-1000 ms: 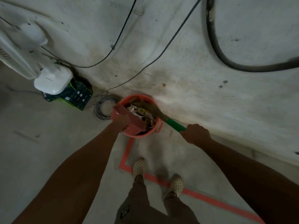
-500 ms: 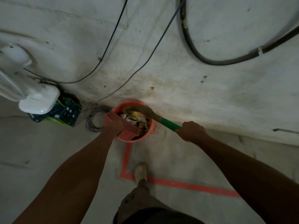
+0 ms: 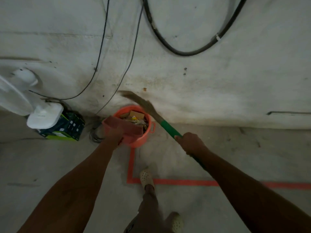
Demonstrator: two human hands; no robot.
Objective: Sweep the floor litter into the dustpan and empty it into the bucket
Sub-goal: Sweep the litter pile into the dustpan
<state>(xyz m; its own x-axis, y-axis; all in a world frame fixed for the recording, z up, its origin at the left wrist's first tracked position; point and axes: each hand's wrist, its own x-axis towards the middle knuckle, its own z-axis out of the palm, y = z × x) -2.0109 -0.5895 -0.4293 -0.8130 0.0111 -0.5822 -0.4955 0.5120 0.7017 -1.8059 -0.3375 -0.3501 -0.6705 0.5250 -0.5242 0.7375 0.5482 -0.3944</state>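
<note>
The broom point(image 3: 151, 113) has swung up out of the bucket point(image 3: 136, 142). Its blurred bristles now show against the wall beyond the rim instead of down among the litter point(image 3: 134, 118). The left hand point(image 3: 112, 137) grips the dustpan point(image 3: 124, 126), which is tipped over the bucket's near-left rim. The right hand point(image 3: 190, 142) is closed round the green handle. The litter lies heaped in the bucket (close to the brim, I judge). Pulling the pan back while it is tilted could drag scraps over the edge. A knock on the rim could tip the bucket, and the swinging bristles may flick clinging bits onto the floor.
</note>
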